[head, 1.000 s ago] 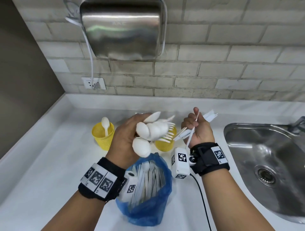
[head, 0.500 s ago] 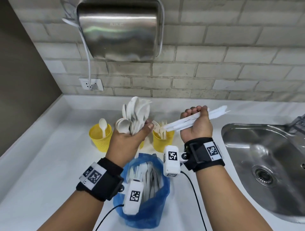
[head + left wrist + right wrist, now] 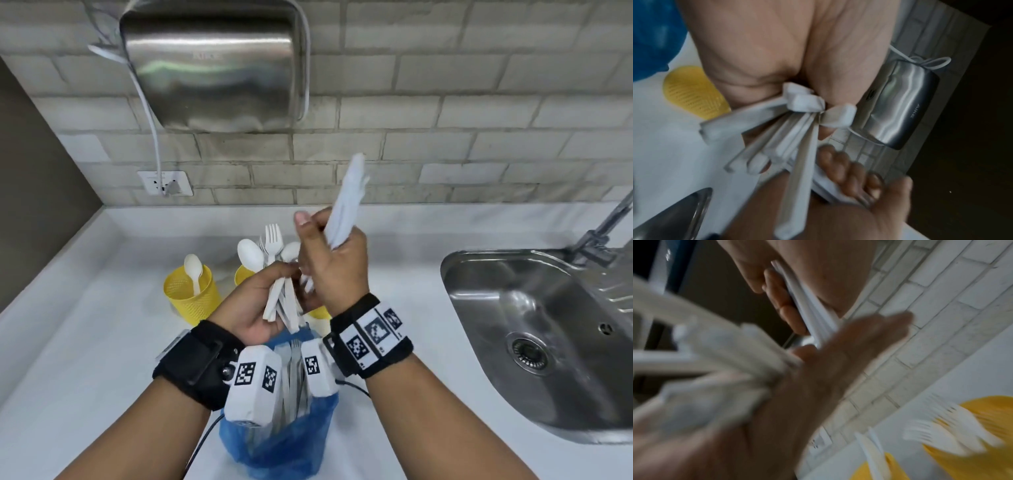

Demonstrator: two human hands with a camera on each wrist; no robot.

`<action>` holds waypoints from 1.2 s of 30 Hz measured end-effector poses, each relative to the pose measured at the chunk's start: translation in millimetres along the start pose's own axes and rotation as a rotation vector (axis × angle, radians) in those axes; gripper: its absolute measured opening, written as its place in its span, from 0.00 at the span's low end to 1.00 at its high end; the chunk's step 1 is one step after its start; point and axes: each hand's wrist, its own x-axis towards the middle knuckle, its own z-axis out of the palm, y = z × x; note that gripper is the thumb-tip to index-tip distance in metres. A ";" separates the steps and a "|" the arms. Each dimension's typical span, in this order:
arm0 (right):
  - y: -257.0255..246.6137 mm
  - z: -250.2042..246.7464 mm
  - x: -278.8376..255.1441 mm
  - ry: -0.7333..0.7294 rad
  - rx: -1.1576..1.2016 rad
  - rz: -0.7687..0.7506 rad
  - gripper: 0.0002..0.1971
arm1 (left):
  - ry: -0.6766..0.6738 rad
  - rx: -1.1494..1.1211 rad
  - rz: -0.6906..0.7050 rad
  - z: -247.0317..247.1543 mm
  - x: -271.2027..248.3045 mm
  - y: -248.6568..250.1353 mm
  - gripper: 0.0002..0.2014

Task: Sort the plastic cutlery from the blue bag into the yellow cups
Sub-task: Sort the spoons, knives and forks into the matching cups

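On the white tabletop (image 3: 85, 342) by the sink, the blue bag (image 3: 281, 445) stands before the yellow cups (image 3: 191, 294), while the left hand (image 3: 260, 301), now turned palm-up, clutches mixed spoons and forks (image 3: 270, 253) and the right hand (image 3: 335, 263), swung upright, grips knives (image 3: 349, 195), ready for sorting.

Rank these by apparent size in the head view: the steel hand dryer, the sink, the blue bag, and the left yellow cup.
1. Sink, though cut off by the frame.
2. Steel hand dryer, close to the sink, so the top two are unsure.
3. Blue bag, partly hidden by wrist cameras.
4. Left yellow cup.
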 end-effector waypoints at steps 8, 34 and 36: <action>12.7 -6.4 -4.7 -0.016 0.065 0.128 0.27 | 0.011 0.017 0.020 -10.7 -0.6 0.1 0.14; 3.7 -12.6 -2.8 0.070 -0.153 0.123 0.15 | 0.284 1.122 0.467 -25.2 -31.4 -18.5 0.11; -0.2 -15.8 -2.2 0.242 0.048 0.242 0.22 | 0.251 0.944 0.432 -19.2 -38.5 -18.9 0.07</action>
